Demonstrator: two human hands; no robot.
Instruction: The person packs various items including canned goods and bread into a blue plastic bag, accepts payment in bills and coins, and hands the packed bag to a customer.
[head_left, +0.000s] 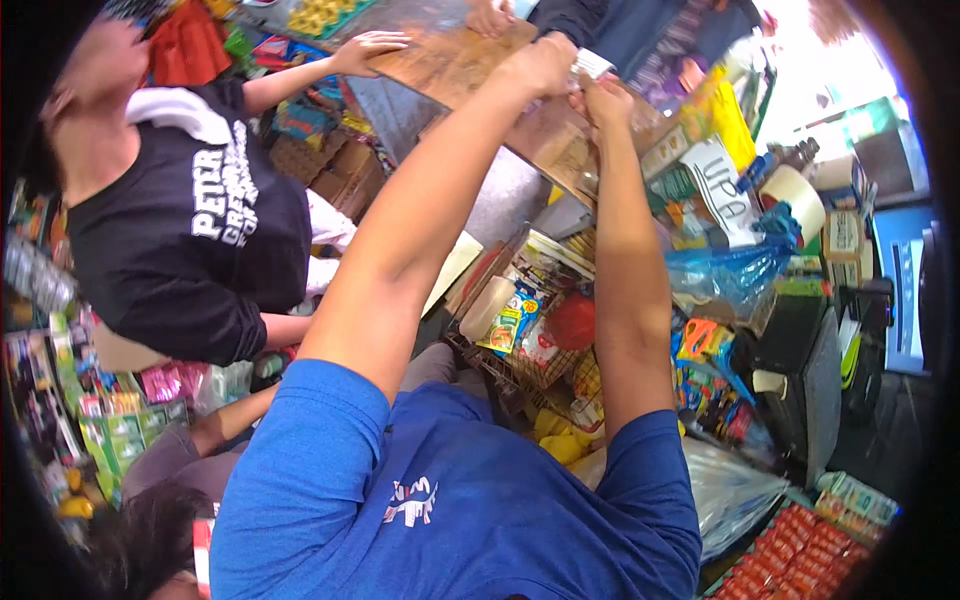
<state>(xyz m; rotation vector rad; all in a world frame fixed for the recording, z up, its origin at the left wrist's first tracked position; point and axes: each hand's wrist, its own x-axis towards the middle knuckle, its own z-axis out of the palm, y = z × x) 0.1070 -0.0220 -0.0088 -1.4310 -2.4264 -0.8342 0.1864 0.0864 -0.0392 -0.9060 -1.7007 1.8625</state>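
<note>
Both my arms reach out over a wooden counter. My left hand is closed at the near side of a small white item, possibly a packet or folded paper. My right hand pinches at the lower edge of the same item, its fingers close to the left ones. Blur and my own fingers hide the item's exact kind. A clear plastic wrapper shows just right of my right hand.
A person in a black shirt stands at left, one hand on the counter. Across it are another person's hand and dark sleeve. Below my arms sits a wire basket of packets. A blue plastic bag and tape roll lie right.
</note>
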